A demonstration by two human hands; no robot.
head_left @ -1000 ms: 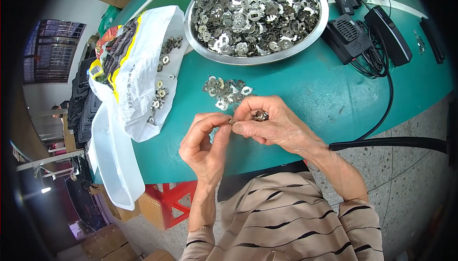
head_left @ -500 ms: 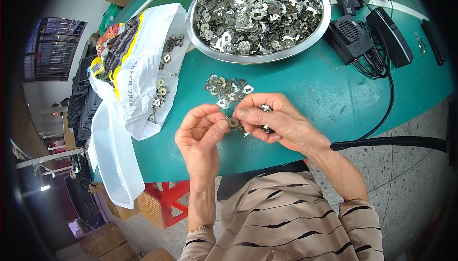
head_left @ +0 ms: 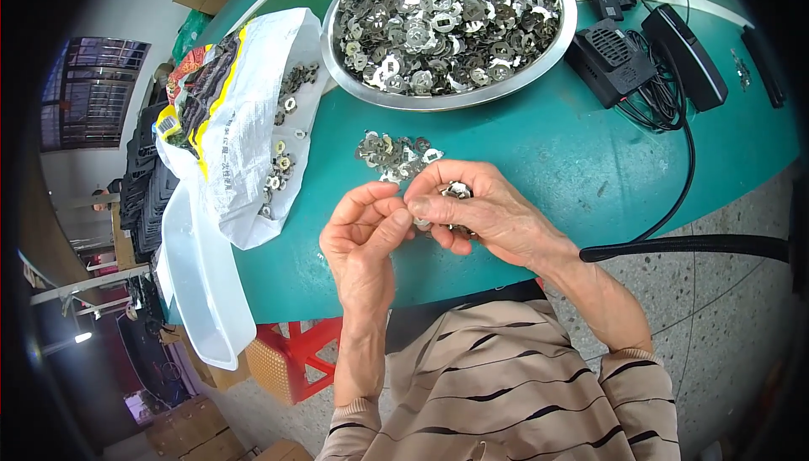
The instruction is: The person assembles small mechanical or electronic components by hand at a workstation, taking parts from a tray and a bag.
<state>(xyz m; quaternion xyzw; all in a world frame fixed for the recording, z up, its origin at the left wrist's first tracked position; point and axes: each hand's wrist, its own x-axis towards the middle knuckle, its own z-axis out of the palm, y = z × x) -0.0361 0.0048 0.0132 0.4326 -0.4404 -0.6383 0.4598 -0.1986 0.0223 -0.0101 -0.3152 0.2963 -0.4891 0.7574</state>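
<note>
My right hand (head_left: pixel 489 212) is curled around a small cluster of flat metal parts (head_left: pixel 458 190), just above the near edge of the green table (head_left: pixel 556 149). My left hand (head_left: pixel 364 238) meets it from the left, thumb and forefinger pinched at the right hand's fingertips; what is pinched is hidden. A small pile of the same metal parts (head_left: pixel 392 151) lies on the table just beyond both hands. A large round metal basin (head_left: pixel 451 97) heaped with metal parts stands at the back.
A white woven sack (head_left: pixel 244 124) with several metal parts on it lies at the left, hanging over the table edge. Black adapters and cables (head_left: pixel 645 65) sit at the right. A red plastic stool (head_left: pixel 295 356) stands under the table.
My two hands have drawn closer together, the left fingertips now touching the right hand's fingers. The hands have stayed in the same spot over the table edge.
</note>
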